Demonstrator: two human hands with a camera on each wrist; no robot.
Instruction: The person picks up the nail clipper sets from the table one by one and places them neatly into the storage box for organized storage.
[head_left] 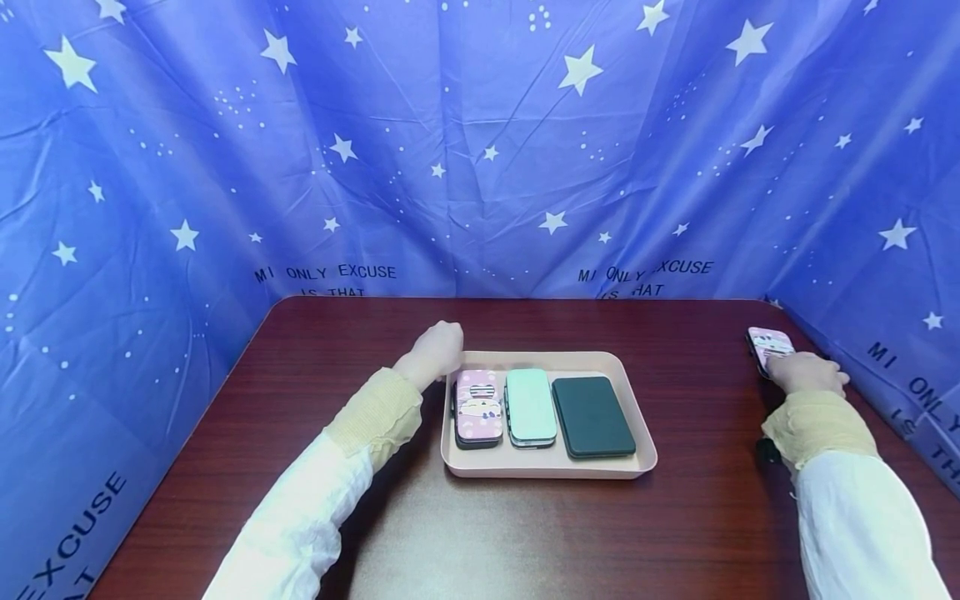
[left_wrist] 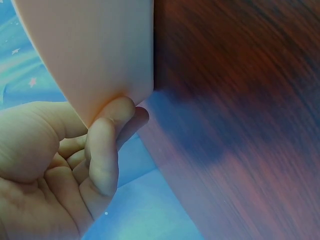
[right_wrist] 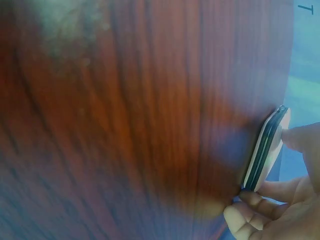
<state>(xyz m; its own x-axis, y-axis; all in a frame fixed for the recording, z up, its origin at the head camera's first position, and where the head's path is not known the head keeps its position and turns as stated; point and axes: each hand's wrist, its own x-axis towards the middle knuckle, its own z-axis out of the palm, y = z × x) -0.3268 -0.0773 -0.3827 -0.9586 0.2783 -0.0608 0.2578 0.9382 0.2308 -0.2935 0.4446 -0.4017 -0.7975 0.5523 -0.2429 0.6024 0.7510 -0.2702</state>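
Note:
My left hand [head_left: 433,352] pinches the far left corner of a beige tray [head_left: 547,472]; in the left wrist view the fingers curl round the edge of its wall. Inside the tray lie, side by side, a pink patterned case [head_left: 478,408], a mint green case [head_left: 531,407] and a dark green case [head_left: 594,417]. At the table's right side my right hand [head_left: 810,372] holds another pink patterned case [head_left: 769,343]. Its dark side edge [right_wrist: 265,150] shows in the right wrist view, between thumb and fingers. Part of that case is hidden behind the hand.
The tray stands on a dark red-brown wooden table [head_left: 675,533]. Blue curtains [head_left: 480,167] with stars and lettering hang behind and at both sides. A small black thing [head_left: 767,451] shows beside the right wrist.

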